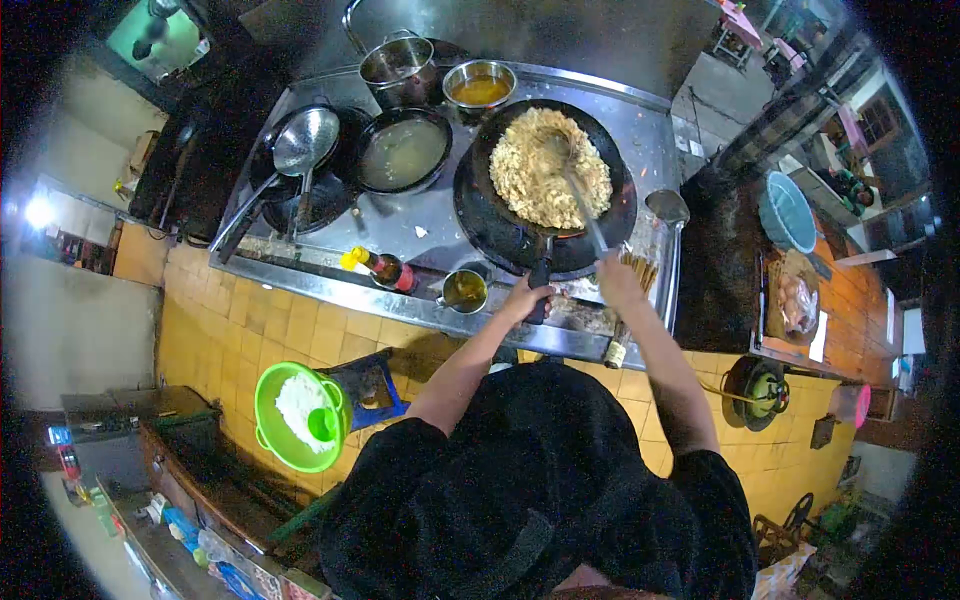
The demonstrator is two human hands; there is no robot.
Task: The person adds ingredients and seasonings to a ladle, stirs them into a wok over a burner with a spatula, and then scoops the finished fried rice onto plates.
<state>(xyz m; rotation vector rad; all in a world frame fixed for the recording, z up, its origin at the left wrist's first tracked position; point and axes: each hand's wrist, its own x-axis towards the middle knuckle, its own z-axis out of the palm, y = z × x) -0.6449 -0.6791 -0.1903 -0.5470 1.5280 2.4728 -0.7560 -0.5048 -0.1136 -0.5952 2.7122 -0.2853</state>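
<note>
One metal mug (pixel 480 298) stands near the wok (pixel 604 138).

Your one cam's on your head, looking steeply down & fwd past your black clothing (pixel 540 450), which fills the btm ctr v. near the lens (cap or shirt, hard to tell). Your L hand (pixel 527 299) & R hand (pixel 619 283) sit approx. mid-frame, a bit farther off. Beyond them the steel surface (pixel 390 220) takes the upper ctr, w/ the tiled floor (pixel 305 328) below its front edge. V. wide, round view, blk at the corners.
</note>
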